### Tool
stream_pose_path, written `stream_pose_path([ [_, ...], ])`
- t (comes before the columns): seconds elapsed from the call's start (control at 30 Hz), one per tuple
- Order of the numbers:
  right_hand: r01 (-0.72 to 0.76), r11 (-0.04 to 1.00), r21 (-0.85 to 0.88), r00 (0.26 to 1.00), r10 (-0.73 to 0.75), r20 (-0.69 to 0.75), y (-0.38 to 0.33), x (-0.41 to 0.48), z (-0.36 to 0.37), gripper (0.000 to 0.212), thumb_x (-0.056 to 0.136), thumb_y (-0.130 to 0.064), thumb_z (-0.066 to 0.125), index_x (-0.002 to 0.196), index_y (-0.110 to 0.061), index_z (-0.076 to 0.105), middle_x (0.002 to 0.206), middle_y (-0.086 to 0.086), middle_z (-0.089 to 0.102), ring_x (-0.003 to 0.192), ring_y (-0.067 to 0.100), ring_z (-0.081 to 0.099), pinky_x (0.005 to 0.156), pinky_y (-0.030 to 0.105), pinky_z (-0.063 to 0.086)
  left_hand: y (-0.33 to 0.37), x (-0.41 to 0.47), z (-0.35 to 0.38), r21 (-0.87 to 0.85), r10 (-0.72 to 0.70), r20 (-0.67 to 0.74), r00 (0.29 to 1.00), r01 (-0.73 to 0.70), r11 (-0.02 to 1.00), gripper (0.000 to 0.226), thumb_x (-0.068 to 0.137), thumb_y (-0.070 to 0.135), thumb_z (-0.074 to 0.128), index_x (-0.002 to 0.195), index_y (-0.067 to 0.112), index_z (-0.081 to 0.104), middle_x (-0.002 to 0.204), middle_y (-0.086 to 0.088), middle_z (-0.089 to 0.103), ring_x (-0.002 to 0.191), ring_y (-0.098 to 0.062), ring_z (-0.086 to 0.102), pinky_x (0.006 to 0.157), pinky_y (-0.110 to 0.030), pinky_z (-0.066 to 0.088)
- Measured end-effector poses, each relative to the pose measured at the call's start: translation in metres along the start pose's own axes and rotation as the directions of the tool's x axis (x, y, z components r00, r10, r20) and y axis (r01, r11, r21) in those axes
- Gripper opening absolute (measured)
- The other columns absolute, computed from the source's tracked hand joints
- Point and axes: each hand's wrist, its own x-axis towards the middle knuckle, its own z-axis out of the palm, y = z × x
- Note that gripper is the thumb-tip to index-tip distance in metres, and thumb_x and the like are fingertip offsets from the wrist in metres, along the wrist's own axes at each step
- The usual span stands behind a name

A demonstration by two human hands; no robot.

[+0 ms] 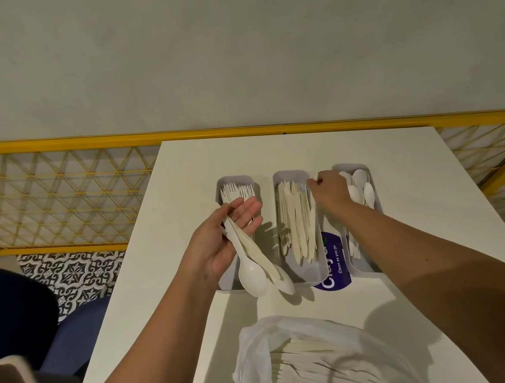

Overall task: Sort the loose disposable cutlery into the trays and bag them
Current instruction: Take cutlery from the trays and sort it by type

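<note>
Three grey trays stand side by side on the white table [413, 202]: the left tray [219, 185] holds forks [238, 190], the middle tray [287, 176] holds knives [298, 220], the right tray [367, 169] holds spoons [360, 183]. My left hand [228, 236] hovers over the left tray and grips a bundle of white spoons [255, 271], bowls toward me. My right hand [330, 192] is between the middle and right trays, fingers pinched at the top of the knives; what it pinches is too small to tell. A clear plastic bag [315, 360] with forks lies near me.
A purple round sticker [334, 264] lies on the table between the middle and right trays. A yellow mesh railing [53, 198] runs behind and left of the table. A blue seat [80, 329] and patterned floor tiles are at the left.
</note>
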Motion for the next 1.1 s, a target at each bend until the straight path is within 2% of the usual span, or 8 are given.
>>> stream_pose_path([
  [0.1, -0.001, 0.995, -0.096, 1.0, 0.002, 0.01, -0.002, 0.01, 0.007, 0.029, 0.097, -0.02, 0.046, 0.107, 0.003, 0.062, 0.105, 0.021, 0.064, 0.096, 0.03, 0.059, 0.081, 0.034, 0.045, 0.002, 0.001, -0.004, -0.008, 0.017, 0.02, 1.0, -0.017, 1.0, 0.026, 0.099, 0.012, 0.036, 0.108, -0.003, 0.055, 0.096, -0.019, 0.072, 0.087, -0.027, 0.072, 0.073, -0.04, 0.06],
  [0.27, 0.041, 0.983, -0.18, 0.999, -0.036, 0.028, -0.014, 0.003, 0.006, 0.052, 0.096, -0.024, 0.049, 0.141, -0.004, 0.032, 0.144, 0.016, 0.034, 0.127, 0.033, 0.044, 0.099, 0.036, 0.042, 0.002, 0.005, -0.009, -0.014, 0.02, 0.048, 0.999, -0.019, 1.0, 0.026, 0.097, 0.009, 0.038, 0.112, -0.003, 0.054, 0.102, -0.019, 0.071, 0.092, -0.026, 0.071, 0.079, -0.04, 0.058],
  [0.37, 0.196, 0.981, -0.002, 0.979, -0.196, 0.058, -0.034, -0.026, 0.002, 0.034, 0.094, -0.018, 0.052, 0.127, -0.009, 0.05, 0.128, 0.011, 0.047, 0.109, 0.022, 0.053, 0.087, 0.025, 0.041, 0.001, 0.009, -0.01, -0.017, 0.033, 0.028, 0.999, -0.032, 0.999, 0.026, 0.097, 0.007, 0.039, 0.116, -0.004, 0.052, 0.106, -0.021, 0.069, 0.095, -0.027, 0.07, 0.083, -0.041, 0.057],
  [0.43, 0.3, 0.944, 0.138, 0.919, -0.325, 0.224, -0.044, -0.052, 0.002, 0.015, 0.092, -0.014, 0.055, 0.104, -0.012, 0.062, 0.098, 0.002, 0.06, 0.087, 0.013, 0.056, 0.078, 0.025, 0.043, 0.0, 0.012, -0.009, -0.004, 0.035, 0.02, 0.999, -0.035, 0.999, 0.027, 0.097, 0.006, 0.039, 0.12, -0.003, 0.05, 0.112, -0.021, 0.066, 0.097, -0.026, 0.07, 0.088, -0.04, 0.054],
  [0.53, 0.319, 0.919, 0.23, 0.804, -0.391, 0.448, -0.048, -0.086, -0.003, 0.02, 0.088, -0.019, 0.062, 0.107, -0.018, 0.057, 0.078, -0.003, 0.059, 0.072, 0.011, 0.057, 0.072, 0.027, 0.047, -0.005, 0.017, -0.007, -0.028, 0.036, 0.025, 0.999, -0.035, 0.999, 0.027, 0.099, 0.005, 0.036, 0.123, 0.0, 0.045, 0.117, -0.019, 0.063, 0.101, -0.022, 0.068, 0.087, -0.036, 0.053],
  [0.8, 0.221, 0.962, 0.16, 0.78, -0.272, 0.563, -0.028, -0.104, -0.005, 0.023, 0.092, -0.021, 0.057, 0.112, -0.012, 0.061, 0.082, -0.007, 0.059, 0.077, 0.008, 0.055, 0.075, 0.023, 0.043, -0.018, 0.024, 0.002, 0.057, 0.035, 0.039, 0.999, -0.038, 0.998, 0.035, 0.095, -0.002, 0.034, 0.129, 0.001, 0.043, 0.128, -0.019, 0.058, 0.12, -0.028, 0.055, 0.11, -0.04, 0.035],
  [0.97, 0.23, 0.968, 0.101, 0.795, -0.247, 0.555, -0.025, -0.111, -0.006, 0.023, 0.097, -0.019, 0.046, 0.109, -0.005, 0.059, 0.084, 0.007, 0.057, 0.074, 0.016, 0.051, 0.068, 0.027, 0.038, -0.023, 0.022, 0.009, 0.08, 0.005, 0.056, 0.998, -0.01, 0.997, 0.04, 0.091, -0.01, 0.026, 0.128, -0.001, 0.039, 0.123, -0.022, 0.058, 0.113, -0.03, 0.058, 0.091, -0.04, 0.049],
  [1.1, 0.158, 0.975, 0.158, 0.829, -0.218, 0.515, -0.021, -0.116, -0.002, 0.015, 0.1, -0.019, 0.037, 0.112, -0.017, 0.045, 0.085, -0.004, 0.056, 0.067, 0.019, 0.06, 0.062, 0.028, 0.051, -0.024, 0.016, 0.014, 0.196, -0.075, 0.05, 0.996, 0.064, 0.978, 0.038, 0.086, -0.015, 0.023, 0.116, -0.005, 0.045, 0.117, -0.024, 0.059, 0.108, -0.03, 0.061, 0.077, -0.037, 0.058],
])
